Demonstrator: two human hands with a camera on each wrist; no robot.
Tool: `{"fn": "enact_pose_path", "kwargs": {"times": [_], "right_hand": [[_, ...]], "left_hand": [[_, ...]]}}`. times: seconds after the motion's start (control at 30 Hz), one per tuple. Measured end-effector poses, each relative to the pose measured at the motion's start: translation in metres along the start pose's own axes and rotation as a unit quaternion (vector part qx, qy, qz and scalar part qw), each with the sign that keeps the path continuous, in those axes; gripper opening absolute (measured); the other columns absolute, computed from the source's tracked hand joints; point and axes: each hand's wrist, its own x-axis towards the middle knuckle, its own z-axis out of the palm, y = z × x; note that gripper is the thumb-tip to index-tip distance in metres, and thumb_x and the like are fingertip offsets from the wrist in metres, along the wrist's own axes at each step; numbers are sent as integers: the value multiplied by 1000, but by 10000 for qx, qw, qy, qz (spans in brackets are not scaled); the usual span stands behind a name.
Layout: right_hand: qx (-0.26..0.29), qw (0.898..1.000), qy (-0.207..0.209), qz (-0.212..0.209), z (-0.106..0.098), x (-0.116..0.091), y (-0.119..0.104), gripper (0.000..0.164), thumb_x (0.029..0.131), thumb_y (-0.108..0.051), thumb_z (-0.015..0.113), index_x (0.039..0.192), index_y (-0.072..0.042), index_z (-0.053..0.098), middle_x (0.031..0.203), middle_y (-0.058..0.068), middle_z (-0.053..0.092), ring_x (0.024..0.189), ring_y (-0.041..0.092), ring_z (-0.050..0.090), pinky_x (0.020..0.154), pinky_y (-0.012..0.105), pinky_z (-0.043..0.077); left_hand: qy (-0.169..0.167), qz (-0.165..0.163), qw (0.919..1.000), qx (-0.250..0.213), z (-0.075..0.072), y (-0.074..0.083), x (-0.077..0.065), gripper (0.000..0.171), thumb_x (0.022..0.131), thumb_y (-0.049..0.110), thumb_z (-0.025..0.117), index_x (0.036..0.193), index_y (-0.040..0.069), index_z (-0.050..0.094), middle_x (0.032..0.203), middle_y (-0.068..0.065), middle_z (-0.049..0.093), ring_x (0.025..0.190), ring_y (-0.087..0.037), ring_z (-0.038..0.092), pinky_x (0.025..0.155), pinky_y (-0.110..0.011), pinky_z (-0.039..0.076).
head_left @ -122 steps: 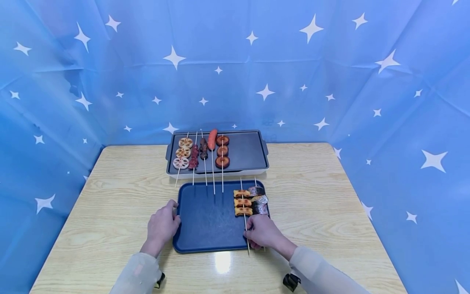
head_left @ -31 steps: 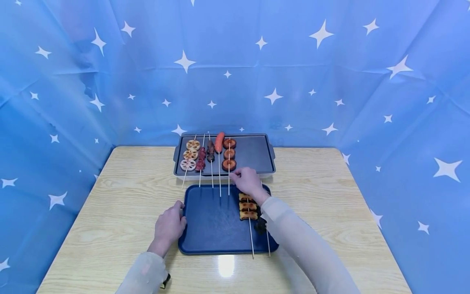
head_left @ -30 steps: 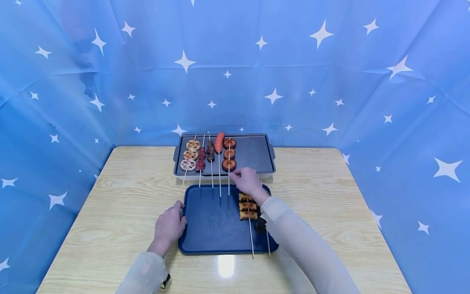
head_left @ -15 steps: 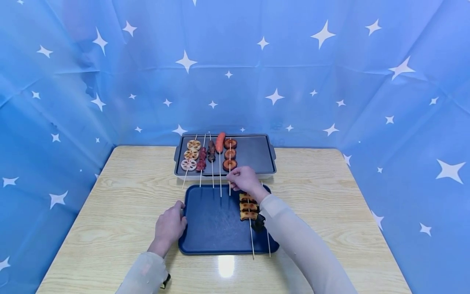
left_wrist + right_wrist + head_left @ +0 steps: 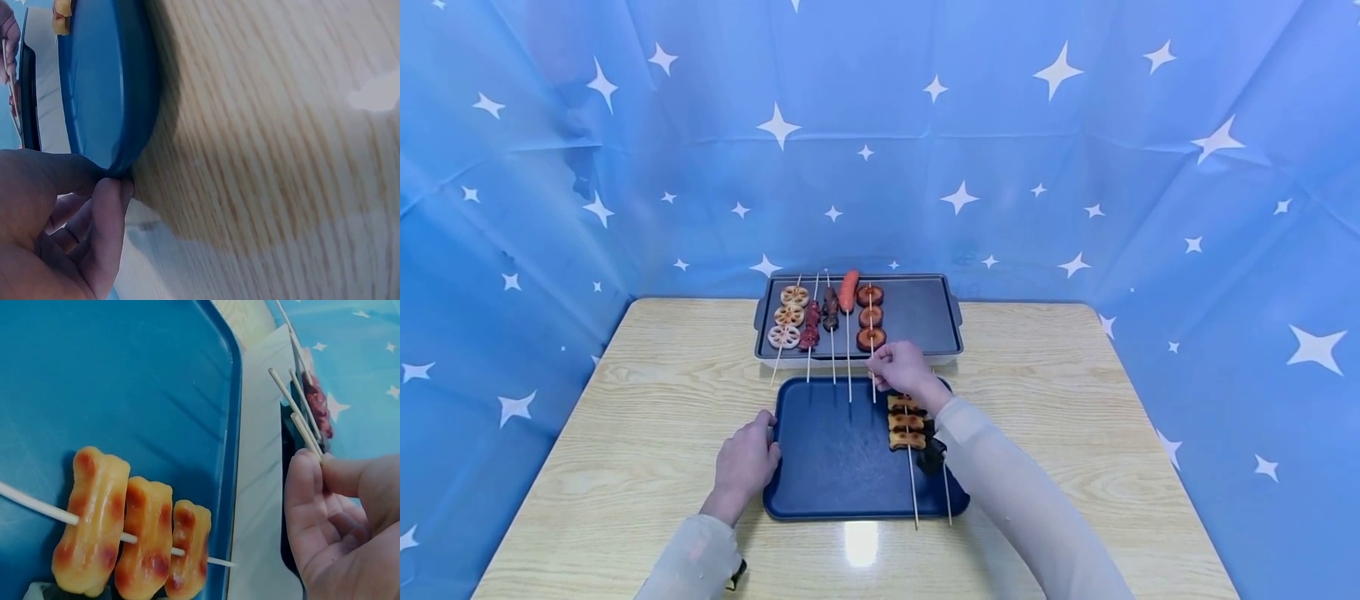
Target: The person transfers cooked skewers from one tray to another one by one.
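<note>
My right hand pinches the stick of a skewer with three round brown slices, like mushroom caps, on the black griddle. Thumb and fingertips meet on that stick in the right wrist view. At the left, my left hand holds the edge of a blue tray; the left wrist view shows thumb and finger at its rim. A skewer of three yellow browned pieces lies on the tray's right side. Beside it another skewer, its stick showing, is mostly hidden by my right forearm.
Left of the pinched skewer, the griddle bears skewers of sausage, dark brown pieces, dark red meat and lotus root slices. Their sticks overhang the front edge towards the tray. A starry blue curtain stands behind the wooden table.
My right hand has left the skewers on the tray and moved forward to the griddle. Lately the brown-slice skewer has shifted slightly, its stick end nearer and to the right. My left hand stays at the tray.
</note>
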Motion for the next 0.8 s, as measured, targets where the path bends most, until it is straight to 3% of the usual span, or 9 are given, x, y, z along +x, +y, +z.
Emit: {"fn": "enact_pose_path", "kwargs": {"times": [0.27,0.57,0.8], "right_hand": [[-14,9998,4,-222,-10,-8,5,20,97,-13,59,99,6,65,78,11,67,62,10,62,68,33,59],[-132,9995,-113,-265,-20,-18,15,21,98,-15,58,101,5,65,83,15,69,62,11,61,75,45,58],[-105,9993,-181,-305,-23,-30,19,16,98,-17,58,96,-2,65,78,10,66,63,14,58,68,39,56]], "left_hand": [[-62,-32,10000,18,0,0,0,32,87,13,66,118,7,58,77,-3,61,61,-17,54,50,-30,39],[-56,-23,10000,44,2,-1,0,31,87,13,65,117,7,58,78,-4,62,62,-17,55,51,-31,39],[45,51,10000,67,1,0,0,31,86,12,66,116,6,58,80,-5,64,64,-19,57,51,-32,41]]}}
